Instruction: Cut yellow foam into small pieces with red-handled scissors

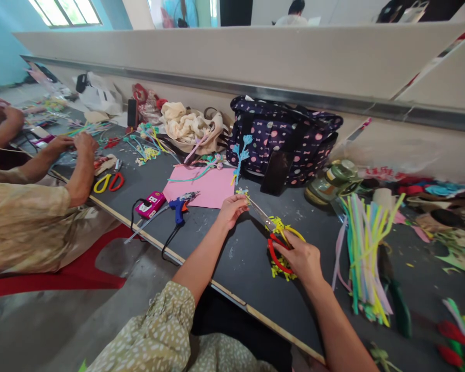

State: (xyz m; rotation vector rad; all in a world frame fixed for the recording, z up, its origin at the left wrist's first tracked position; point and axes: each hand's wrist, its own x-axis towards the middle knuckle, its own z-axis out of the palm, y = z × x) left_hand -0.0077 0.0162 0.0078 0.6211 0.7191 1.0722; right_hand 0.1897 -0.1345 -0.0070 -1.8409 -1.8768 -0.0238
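Observation:
My left hand point(233, 211) pinches a small pipe-cleaner piece point(242, 191), pale with yellow, above the dark table. In my right hand point(303, 257) are scissors point(272, 249) with one red and one yellow handle loop. Their blades point towards my left fingertips and reach the pinched piece; whether they are cutting into it I cannot tell. Beneath the scissors lies a pile of short yellow pipe-cleaner pieces point(278, 273). A light blue pipe-cleaner flower stem point(242, 154) stands against the bag just beyond my left hand.
Pink card point(213, 194), a blue glue gun point(177, 209) and a magenta device point(150, 205) lie to the left. A patterned bag point(282, 137), a glass jar point(330, 182) and bundled pipe cleaners point(364, 253) stand beyond and right. A co-worker's hands point(84, 144) work at far left, near other scissors point(109, 182).

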